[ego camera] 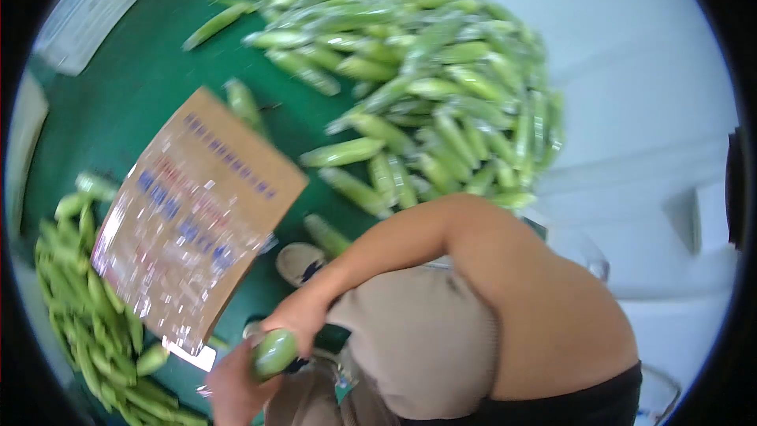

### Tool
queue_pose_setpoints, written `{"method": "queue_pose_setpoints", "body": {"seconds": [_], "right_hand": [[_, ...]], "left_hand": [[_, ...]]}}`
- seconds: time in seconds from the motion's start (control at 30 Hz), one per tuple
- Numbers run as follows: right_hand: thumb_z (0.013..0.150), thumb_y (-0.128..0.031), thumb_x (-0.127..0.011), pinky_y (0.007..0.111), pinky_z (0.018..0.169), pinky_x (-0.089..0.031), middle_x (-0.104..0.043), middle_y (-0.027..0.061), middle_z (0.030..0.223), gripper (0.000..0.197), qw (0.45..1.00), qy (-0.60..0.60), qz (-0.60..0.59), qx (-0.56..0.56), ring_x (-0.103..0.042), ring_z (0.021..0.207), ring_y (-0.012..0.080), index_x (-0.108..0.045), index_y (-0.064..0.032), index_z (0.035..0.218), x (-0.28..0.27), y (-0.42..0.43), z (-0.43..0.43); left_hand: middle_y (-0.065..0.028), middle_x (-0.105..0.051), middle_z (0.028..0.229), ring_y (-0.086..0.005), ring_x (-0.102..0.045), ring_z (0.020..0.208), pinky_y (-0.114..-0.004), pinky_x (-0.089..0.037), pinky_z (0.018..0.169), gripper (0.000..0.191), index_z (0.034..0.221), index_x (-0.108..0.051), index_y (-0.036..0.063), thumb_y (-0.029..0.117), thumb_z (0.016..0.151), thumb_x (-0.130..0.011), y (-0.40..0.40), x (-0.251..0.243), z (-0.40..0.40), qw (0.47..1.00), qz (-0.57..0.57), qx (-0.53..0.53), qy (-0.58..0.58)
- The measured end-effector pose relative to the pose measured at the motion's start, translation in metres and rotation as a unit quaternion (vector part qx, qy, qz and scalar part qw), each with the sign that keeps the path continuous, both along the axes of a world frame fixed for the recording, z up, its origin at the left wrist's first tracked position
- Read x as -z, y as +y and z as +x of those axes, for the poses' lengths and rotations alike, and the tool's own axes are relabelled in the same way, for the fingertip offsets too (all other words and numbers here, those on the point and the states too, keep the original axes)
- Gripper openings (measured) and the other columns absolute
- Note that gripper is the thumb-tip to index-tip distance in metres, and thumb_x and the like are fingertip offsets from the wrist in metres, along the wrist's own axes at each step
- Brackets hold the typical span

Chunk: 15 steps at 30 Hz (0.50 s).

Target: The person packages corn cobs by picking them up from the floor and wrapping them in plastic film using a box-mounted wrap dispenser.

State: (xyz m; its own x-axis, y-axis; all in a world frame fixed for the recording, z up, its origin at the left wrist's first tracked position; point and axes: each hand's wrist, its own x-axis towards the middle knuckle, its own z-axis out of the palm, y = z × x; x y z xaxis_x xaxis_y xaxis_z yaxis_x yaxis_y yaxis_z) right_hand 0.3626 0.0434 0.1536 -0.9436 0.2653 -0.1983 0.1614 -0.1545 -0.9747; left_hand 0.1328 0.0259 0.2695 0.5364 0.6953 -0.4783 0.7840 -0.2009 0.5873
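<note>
A green vegetable [277, 352], apparently an ear of corn in its husk, is held low in front of my lap, with one rounded end towards the camera. My left hand [236, 381] grips it from the lower left. From the upper right, my right hand [301, 313] closes on it too, its bare arm reaching across my beige trousers [423, 337]. Just beyond my hands lies a brown cardboard piece [248, 177] bearing writing, with glossy clear plastic film [165, 248] over much of it.
A large heap of film-wrapped green ears [426, 71] covers the far part of the green floor [159, 89]. At left is a pile of ears [89, 307] without visible film. A stray ear [216, 26] lies apart. White surfaces [621, 100] border the right.
</note>
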Motion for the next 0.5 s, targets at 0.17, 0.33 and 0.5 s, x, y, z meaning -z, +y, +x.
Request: {"method": "queue_pose_setpoints", "body": {"seconds": [0.17, 0.33, 0.5], "right_hand": [[0.069, -0.026, -0.094, 0.035, 0.067, -0.053, -0.067, 0.0103, 0.099, 0.074, 0.990, 0.048, 0.007, 0.129, -0.067, 0.084, 0.0224, -0.054, -0.0012, 0.126, -0.016, 0.008, 0.033], [0.076, -0.022, -0.090, 0.033, 0.066, -0.055, -0.068, 0.0105, 0.106, 0.075, 0.951, 0.072, -0.300, -0.031, -0.068, 0.085, 0.0215, -0.050, -0.0024, 0.136, -0.043, 0.018, 0.027], [0.076, -0.029, -0.087, 0.039, 0.103, -0.048, -0.062, 0.0124, 0.135, 0.080, 0.990, 0.006, -0.011, 0.139, -0.059, 0.123, 0.0250, -0.051, -0.0065, 0.144, -0.046, 0.038, 0.051]], "left_hand": [[-0.0106, -0.072, 0.115, -0.0260, -0.068, 0.103, -0.038, -0.060, 0.087, 0.027, 0.112, -0.072, 0.0008, -0.003, 0.085, -0.072, 0.039, -0.039, -0.020, 0.906, 0.255, 0.016, -0.338], [-0.0172, -0.068, 0.114, -0.0273, -0.068, 0.090, -0.045, -0.060, 0.080, 0.052, 0.134, -0.060, 0.0085, 0.045, 0.097, -0.056, 0.025, 0.011, 0.029, 0.635, -0.123, -0.039, -0.762], [-0.0163, -0.071, 0.106, -0.0304, -0.069, 0.094, -0.046, -0.052, 0.092, 0.034, 0.101, -0.062, 0.0024, 0.035, 0.103, -0.051, 0.007, 0.078, -0.021, 0.546, -0.075, -0.422, -0.720]]}}
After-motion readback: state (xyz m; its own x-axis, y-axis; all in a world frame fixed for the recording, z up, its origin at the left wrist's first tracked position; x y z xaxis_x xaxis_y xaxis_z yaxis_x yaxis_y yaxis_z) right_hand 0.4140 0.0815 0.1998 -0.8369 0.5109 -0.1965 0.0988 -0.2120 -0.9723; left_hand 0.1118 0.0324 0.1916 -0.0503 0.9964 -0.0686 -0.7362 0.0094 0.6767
